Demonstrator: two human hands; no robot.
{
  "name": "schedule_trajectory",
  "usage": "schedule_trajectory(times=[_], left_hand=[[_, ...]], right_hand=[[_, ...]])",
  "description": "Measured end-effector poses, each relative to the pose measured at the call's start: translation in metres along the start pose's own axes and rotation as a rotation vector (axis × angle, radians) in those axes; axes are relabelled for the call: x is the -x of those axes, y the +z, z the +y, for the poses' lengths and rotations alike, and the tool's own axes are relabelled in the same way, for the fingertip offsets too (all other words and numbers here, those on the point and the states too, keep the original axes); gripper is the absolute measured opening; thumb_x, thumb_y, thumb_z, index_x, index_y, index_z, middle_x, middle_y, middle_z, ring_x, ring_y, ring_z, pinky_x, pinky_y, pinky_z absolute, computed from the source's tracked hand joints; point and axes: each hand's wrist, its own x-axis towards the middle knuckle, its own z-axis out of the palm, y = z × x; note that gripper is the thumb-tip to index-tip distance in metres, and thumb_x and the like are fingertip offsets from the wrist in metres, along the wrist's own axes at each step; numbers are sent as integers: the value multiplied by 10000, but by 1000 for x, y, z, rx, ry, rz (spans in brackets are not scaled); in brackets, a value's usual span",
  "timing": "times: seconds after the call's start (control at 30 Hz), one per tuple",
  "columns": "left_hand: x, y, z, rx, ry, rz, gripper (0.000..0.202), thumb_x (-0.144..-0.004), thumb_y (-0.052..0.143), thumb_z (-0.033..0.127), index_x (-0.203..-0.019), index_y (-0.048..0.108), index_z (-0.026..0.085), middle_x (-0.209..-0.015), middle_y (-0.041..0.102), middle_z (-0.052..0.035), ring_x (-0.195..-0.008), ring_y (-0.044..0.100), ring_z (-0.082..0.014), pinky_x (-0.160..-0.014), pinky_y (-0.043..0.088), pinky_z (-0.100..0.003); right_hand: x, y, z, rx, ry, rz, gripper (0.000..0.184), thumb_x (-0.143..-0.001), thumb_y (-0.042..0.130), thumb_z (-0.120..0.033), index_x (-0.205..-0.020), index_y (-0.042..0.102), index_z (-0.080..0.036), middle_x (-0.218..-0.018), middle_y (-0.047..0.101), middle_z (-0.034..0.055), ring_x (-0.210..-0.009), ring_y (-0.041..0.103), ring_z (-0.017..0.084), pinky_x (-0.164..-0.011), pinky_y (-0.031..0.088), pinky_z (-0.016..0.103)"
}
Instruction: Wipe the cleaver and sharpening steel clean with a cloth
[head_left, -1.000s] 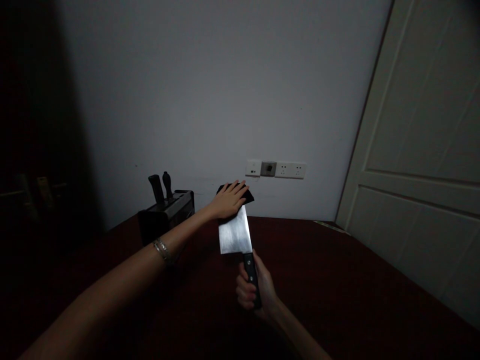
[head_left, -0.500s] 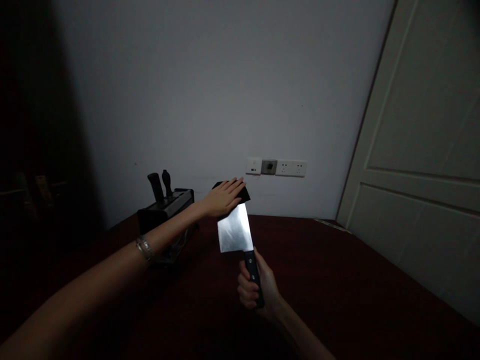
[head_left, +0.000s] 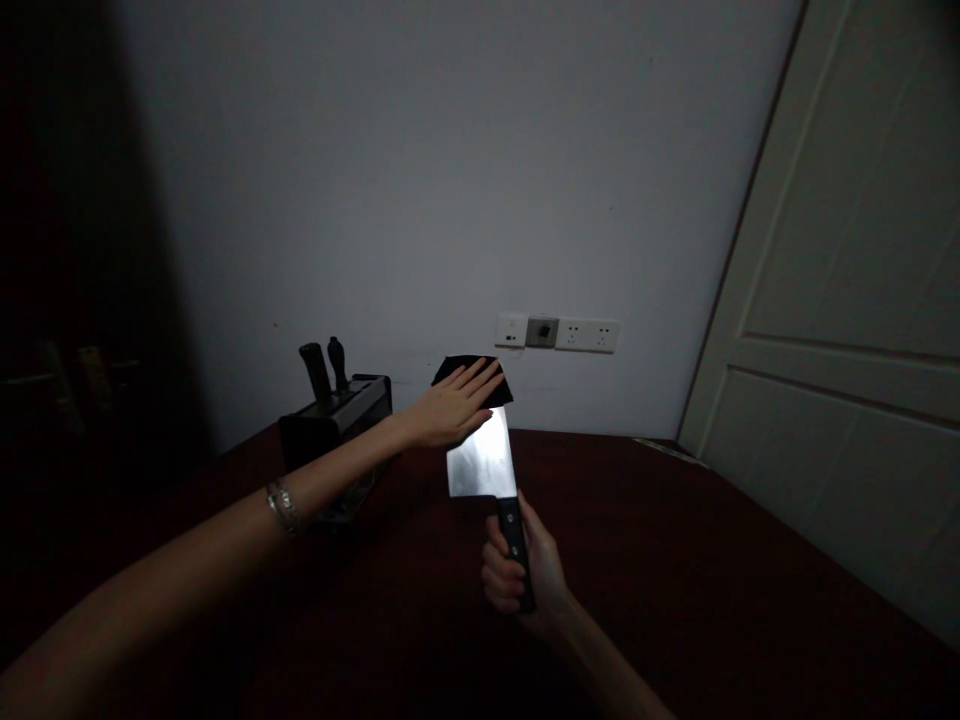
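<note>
A cleaver (head_left: 480, 462) with a broad, shiny blade is tilted upward in front of me. My right hand (head_left: 525, 565) is closed around its black riveted handle (head_left: 514, 535). Over the upper part of the blade lies a black cloth (head_left: 472, 368). My left hand (head_left: 454, 405) rests flat on this cloth with its fingers stretched out, pressing it against the blade. The blade's far end is hidden beneath the cloth and hand. A bracelet (head_left: 282, 507) circles my left wrist.
To the left, a dark knife block (head_left: 337, 415) holds black-handled tools, partly behind my left forearm. The dark red tabletop (head_left: 637, 530) reaches the pale wall. White sockets (head_left: 587, 335) sit on that wall, and a panelled door (head_left: 840, 400) stands at right.
The cleaver, the cloth and both hands have shifted slightly to the right in view. More of the cloth shows above my left fingers. My right hand keeps its grip on the handle.
</note>
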Motion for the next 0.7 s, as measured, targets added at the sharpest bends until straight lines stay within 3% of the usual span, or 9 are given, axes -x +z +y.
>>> schedule_trajectory(times=[0.13,0.33,0.47,0.53,0.6,0.7], left_hand=[[-2,3,-1,50,-44,90,540,-913,288,370,-1389,181,139,-1471,159,-92,-1350,122,-200,-1098,158,-374],[-13,1,-12,253,-106,365,371,-893,353,218,-1249,429,153,-1305,471,-117,-1209,432,-190,-1000,376,-392],[-12,-5,-14,370,-83,616,375,-888,342,162,-1253,425,171,-1325,447,-118,-1224,415,-184,-1004,376,-426],[-7,-7,-7,343,82,555,385,-873,352,139,-1248,430,178,-1335,435,-115,-1249,381,-189,-1012,361,-445],[0,-10,5,305,268,394,389,-852,378,138,-1236,443,154,-1330,438,-129,-1270,349,-204,-1020,345,-456],[12,-13,28,314,392,193,390,-840,425,214,-1215,459,114,-1348,407,-149,-1294,298,-236,-1035,308,-479]], right_hand=[[-1,-3,0,-4,7,-1,533,-796,360,-618,-505,446,-180,-322,311,-83,-260,188,39,-252,221,146],[-2,-4,-2,39,7,37,550,-784,353,-643,-503,452,-180,-315,319,-80,-254,199,43,-243,221,148],[-2,-2,-4,66,6,91,563,-781,331,-660,-507,449,-183,-310,319,-80,-251,209,46,-243,215,148],[-1,-1,-5,66,5,91,561,-778,336,-661,-505,445,-183,-310,316,-81,-250,207,44,-243,213,147],[-1,0,-6,57,-3,73,559,-779,343,-654,-502,447,-180,-312,313,-82,-250,202,42,-244,215,147],[-1,0,-8,21,-27,39,549,-792,349,-628,-504,463,-175,-316,313,-82,-254,198,38,-246,217,143]])
